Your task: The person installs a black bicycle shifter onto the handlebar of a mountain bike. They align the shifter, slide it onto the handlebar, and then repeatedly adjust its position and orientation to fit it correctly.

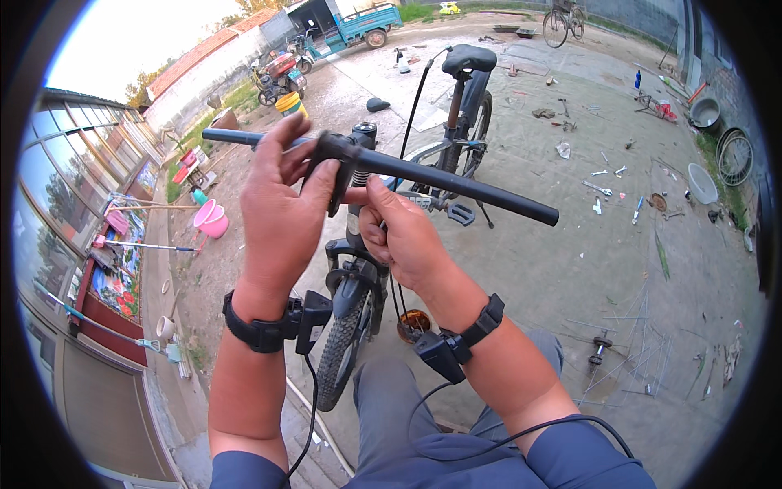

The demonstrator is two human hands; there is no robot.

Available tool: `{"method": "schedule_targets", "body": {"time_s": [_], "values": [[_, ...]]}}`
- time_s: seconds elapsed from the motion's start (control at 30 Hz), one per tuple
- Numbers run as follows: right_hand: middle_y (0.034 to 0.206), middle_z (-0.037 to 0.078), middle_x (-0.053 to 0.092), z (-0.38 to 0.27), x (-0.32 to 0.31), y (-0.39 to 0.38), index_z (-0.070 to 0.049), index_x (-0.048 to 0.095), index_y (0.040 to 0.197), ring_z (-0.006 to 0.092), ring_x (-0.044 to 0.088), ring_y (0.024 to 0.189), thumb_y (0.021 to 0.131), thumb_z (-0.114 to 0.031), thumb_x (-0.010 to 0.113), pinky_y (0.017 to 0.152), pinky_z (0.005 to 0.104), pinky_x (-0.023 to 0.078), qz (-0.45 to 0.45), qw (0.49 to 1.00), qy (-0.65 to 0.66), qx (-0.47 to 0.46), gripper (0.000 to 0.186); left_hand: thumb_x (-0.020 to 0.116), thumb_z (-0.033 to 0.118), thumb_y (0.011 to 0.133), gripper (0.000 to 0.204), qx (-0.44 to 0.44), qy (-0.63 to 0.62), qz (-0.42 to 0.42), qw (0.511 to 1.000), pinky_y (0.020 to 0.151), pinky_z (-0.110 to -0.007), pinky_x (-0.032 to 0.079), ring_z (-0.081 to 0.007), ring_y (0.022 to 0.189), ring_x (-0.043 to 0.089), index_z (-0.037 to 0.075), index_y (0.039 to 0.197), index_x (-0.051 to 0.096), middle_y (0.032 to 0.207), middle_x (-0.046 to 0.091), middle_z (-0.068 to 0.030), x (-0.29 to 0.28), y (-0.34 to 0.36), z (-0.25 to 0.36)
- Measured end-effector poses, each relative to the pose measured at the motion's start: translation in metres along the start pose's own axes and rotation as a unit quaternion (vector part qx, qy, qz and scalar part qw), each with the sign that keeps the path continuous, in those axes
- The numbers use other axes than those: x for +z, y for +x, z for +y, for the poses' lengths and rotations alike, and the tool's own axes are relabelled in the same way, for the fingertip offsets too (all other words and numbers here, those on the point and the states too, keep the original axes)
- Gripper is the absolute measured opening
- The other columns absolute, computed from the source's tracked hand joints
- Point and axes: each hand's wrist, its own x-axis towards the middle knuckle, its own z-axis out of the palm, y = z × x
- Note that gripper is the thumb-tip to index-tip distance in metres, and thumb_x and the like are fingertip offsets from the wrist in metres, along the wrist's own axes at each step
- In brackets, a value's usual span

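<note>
While my left hand (281, 191) grips one black handlebar (456, 182) around its middle clamp (332, 153), my right hand (407, 236) sits curled just below, thumb and forefinger drawn together, though I cannot tell whether they pinch anything. The handlebar lies crosswise ahead of both hands, its long axis slanting from far left to near right, my left nearer its middle, with one steering post (365, 129) of the bicycle (454, 122) just beyond the clamp. Farther out are one mounted saddle (470, 59), one front wheel (336, 359), one brown bowl (415, 339) and one loose hub (600, 349).
</note>
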Motion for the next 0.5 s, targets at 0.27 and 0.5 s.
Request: {"method": "schedule_targets", "body": {"time_s": [0.27,0.5], "values": [[0.062,-0.001,0.041,0.006,-0.015,-0.006,-0.009,0.059,0.098,0.0077,0.031,0.045,0.106,-0.063,0.031,0.042,0.0217,0.025,-0.003,0.996,0.083,0.032,0.061,0.074,0.000,0.083,0.048,0.161,0.184,-0.077,0.967,0.102,-0.041,0.049,-0.0324,0.118,0.064,0.002,0.129,0.059,0.121,0.068,-0.0163,0.007,-0.019,-0.003],[0.063,-0.002,0.040,0.022,-0.023,-0.012,-0.009,0.057,0.098,0.0066,0.034,0.048,0.108,-0.043,0.044,0.044,0.0212,0.027,-0.006,0.999,0.051,0.018,0.038,0.078,0.007,0.083,0.067,-0.017,0.101,0.030,0.994,0.109,-0.042,0.043,-0.0312,0.132,0.054,0.000,0.142,0.046,0.140,0.056,-0.0173,0.000,-0.063,-0.028]]}}
